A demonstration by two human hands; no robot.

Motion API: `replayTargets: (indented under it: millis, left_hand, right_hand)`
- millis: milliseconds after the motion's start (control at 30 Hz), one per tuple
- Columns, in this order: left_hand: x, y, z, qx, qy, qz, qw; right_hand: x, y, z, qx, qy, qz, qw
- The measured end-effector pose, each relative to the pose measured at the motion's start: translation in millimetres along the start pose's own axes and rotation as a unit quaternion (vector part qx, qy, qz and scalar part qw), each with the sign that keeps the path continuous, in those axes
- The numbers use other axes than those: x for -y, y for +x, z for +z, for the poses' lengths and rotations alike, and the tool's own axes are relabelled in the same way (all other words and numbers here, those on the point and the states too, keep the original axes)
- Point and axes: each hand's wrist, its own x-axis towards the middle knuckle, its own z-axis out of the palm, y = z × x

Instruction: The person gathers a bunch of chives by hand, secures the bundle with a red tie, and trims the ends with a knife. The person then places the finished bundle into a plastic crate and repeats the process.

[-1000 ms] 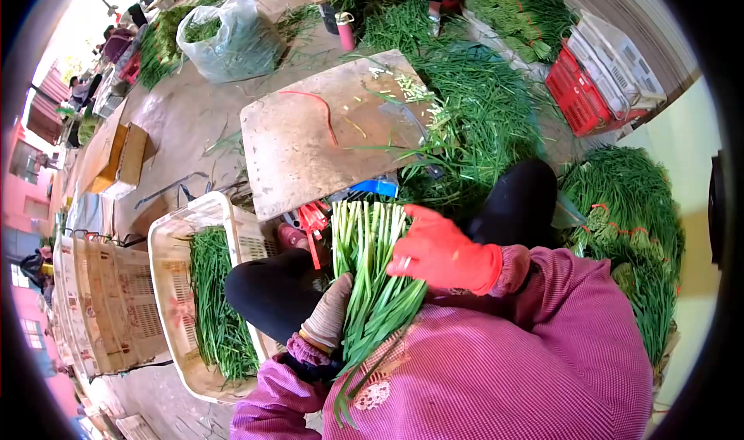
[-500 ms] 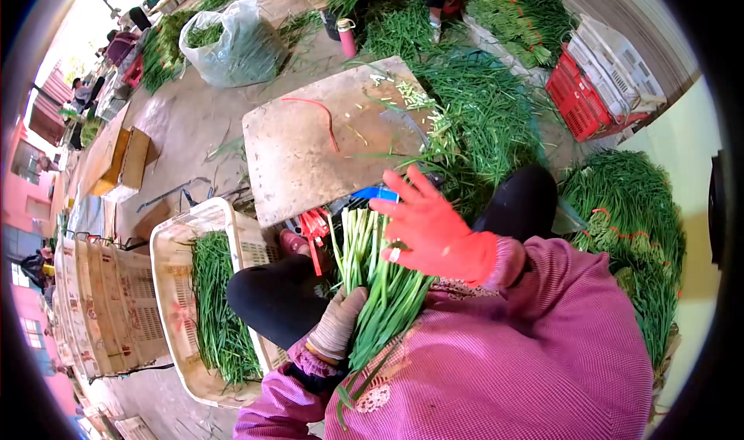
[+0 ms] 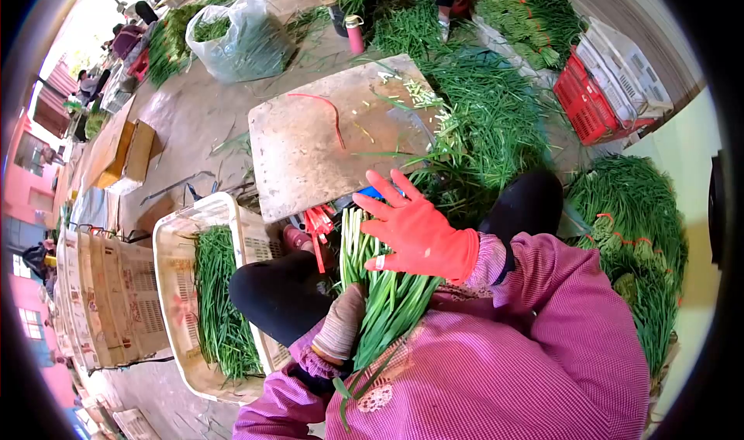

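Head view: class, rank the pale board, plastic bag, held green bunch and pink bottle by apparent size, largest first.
1. Pale board
2. Plastic bag and held green bunch, unranked: they look alike, and the bunch is nearer, partly covered
3. Pink bottle

Worn brd [image 3: 298, 169] w/ red strip [image 3: 337, 118], wht stem bits [image 3: 421, 94] nr far corner

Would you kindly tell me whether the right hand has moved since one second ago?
Yes: the right hand, earlier curled against the green stalks, is now spread open, closer to the near edge of the board.
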Motion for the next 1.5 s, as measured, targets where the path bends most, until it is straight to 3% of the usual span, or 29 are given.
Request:
replayTargets:
  millis: [200,267,300,400,467,567,667,767,900,967,1000,1167,1233,1300,1433,1467,1500]
  left_hand:
    - [13.8,12.7,-22.6,0.002,-0.006,0.017,1.0]
    - [10.0,10.6,-13.0,0.003,0.002,0.022,1.0]
    - [3.7,5.8,-0.1,0.003,0.028,0.031,0.999]
    - [0.7,2.2,6.6,-0.014,0.046,0.043,0.998]
    - [7.5,5.4,-8.4,0.002,-0.045,0.042,0.998]
    - [8.5,9.0,-9.6,-0.011,-0.068,0.025,0.997]
    - [6.5,1.6,-0.2,0.003,-0.032,0.041,0.999]
    - [9.9,5.4,-5.2,0.006,0.0,0.038,0.999]
    - [14.7,3.4,-23.9,0.003,0.023,0.036,0.999]
    - [16.5,5.5,-29.4,-0.038,0.13,0.005,0.991]
    - [17.3,6.4,-29.2,-0.058,0.137,0.01,0.989]
    - [14.6,6.7,-23.7,-0.062,0.139,0.023,0.988]
    - [15.9,6.7,-26.6,-0.079,0.122,0.01,0.989]
    - [19.2,7.7,-29.5,-0.078,0.135,0.024,0.987]
    - [20.4,7.8,-32.3,-0.082,0.093,0.045,0.991]
    - [19.0,6.7,-30.5,-0.087,0.083,0.039,0.992]
    - [17.7,7.6,-28.9,-0.089,0.073,0.033,0.993]
  right_hand:
    - [5.5,2.4,7.7,0.014,-0.027,-0.015,0.999]
    - [9.7,5.1,6.4,0.077,-0.048,0.037,0.995]
    - [10.1,4.4,7.3,0.077,-0.048,0.037,0.995]
    - [12.7,1.4,9.6,-0.059,0.001,0.037,0.998]
    - [15.0,-2.2,8.8,-0.028,-0.002,0.029,0.999]
    - [16.1,-4.4,10.3,0.001,-0.009,0.029,1.0]
    - [15.5,-4.9,18.2,-0.028,-0.029,0.024,0.999]
    - [11.4,-6.1,29.6,0.011,-0.029,0.059,0.998]
    - [5.5,-7.4,47.8,0.0,0.103,0.104,0.989]
    - [2.9,-10.3,53.7,-0.022,0.078,0.099,0.992]
    - [2.0,-11.6,60.3,-0.077,0.06,0.085,0.992]
    - [-18.4,-5.1,39.8,-0.127,-0.003,0.082,0.989]
    - [-48.5,0.6,27.6,-0.167,-0.102,0.09,0.977]
    - [-83.6,5.9,-10.1,-0.239,-0.178,0.148,0.943]
    - [-159.6,-31.9,-92.4,-0.183,-0.464,0.322,0.805]
    - [-159.0,-34.2,-91.0,-0.183,-0.465,0.324,0.804]
    - [-155.5,-38.0,-88.1,-0.208,-0.402,0.306,0.837]
